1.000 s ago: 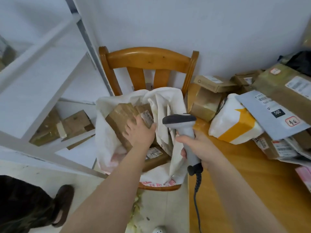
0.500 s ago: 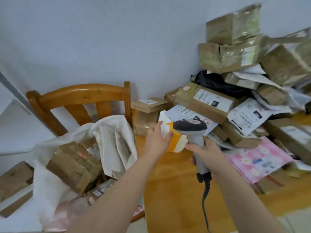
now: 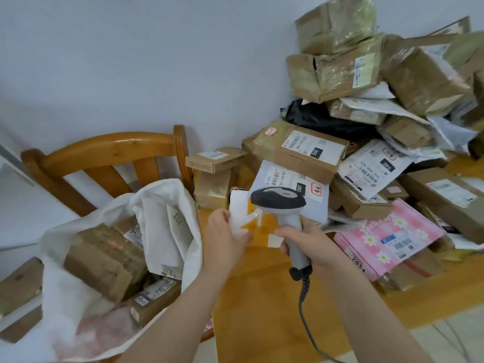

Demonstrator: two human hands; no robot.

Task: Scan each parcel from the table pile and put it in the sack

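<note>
The left hand [image 3: 222, 237] is pinching the white-and-orange parcel [image 3: 239, 208] at the near edge of the pile [image 3: 301, 150] on the tabletop [image 3: 262, 297], probably lifting it to the scanner [image 3: 279, 200] the right hand [image 3: 311, 243] is gripping, with the sack [image 3: 162, 205] gaping just beside for the drop.

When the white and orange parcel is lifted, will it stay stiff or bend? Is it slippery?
The white and orange parcel looks like a soft plastic mailer with creased, rounded sides, so it will probably sag rather than stay stiff. A glint on its surface suggests it may slip. The left hand pinches its edge alone, so it is likely light.
</note>
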